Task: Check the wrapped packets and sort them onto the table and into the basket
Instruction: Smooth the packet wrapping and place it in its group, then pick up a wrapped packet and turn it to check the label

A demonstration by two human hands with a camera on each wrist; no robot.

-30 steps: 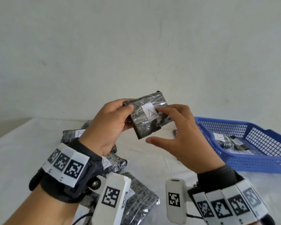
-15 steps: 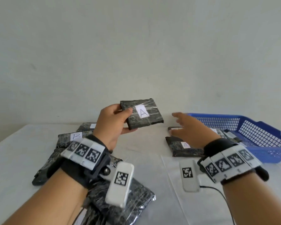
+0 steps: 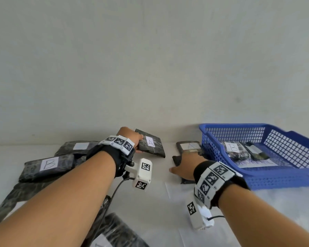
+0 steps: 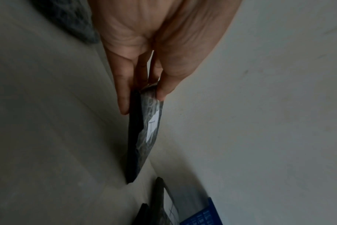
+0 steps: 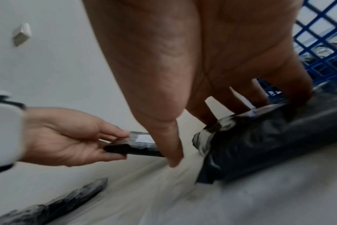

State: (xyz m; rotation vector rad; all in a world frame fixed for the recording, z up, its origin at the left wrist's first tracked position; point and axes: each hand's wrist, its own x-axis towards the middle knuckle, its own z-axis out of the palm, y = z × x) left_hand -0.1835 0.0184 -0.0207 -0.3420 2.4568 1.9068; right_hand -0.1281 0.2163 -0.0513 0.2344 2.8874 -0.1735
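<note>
My left hand point(image 3: 132, 139) pinches a dark wrapped packet labelled A point(image 3: 151, 145) by its near edge, thumb on top and fingers beneath point(image 4: 123, 97), low over the far middle of the table. In the right wrist view the same packet point(image 5: 137, 144) sticks out of that hand. My right hand point(image 3: 185, 164) lies with straight fingers on a dark packet point(image 5: 260, 144) that sits on the table beside the blue basket point(image 3: 239, 126); its thumb point(image 5: 173, 152) points down past the packet's end. Another A packet point(image 3: 190, 146) lies just behind it.
The basket at the right holds a packet labelled B point(image 3: 232, 147) and another one beside it. At the left a B packet point(image 3: 48, 164) tops a heap of several dark packets. White sheets point(image 3: 177, 193) cover the table near me.
My right hand left the A packet and dropped onto the packet beside the basket. My left hand carried the A packet forward and down, close to the table.
</note>
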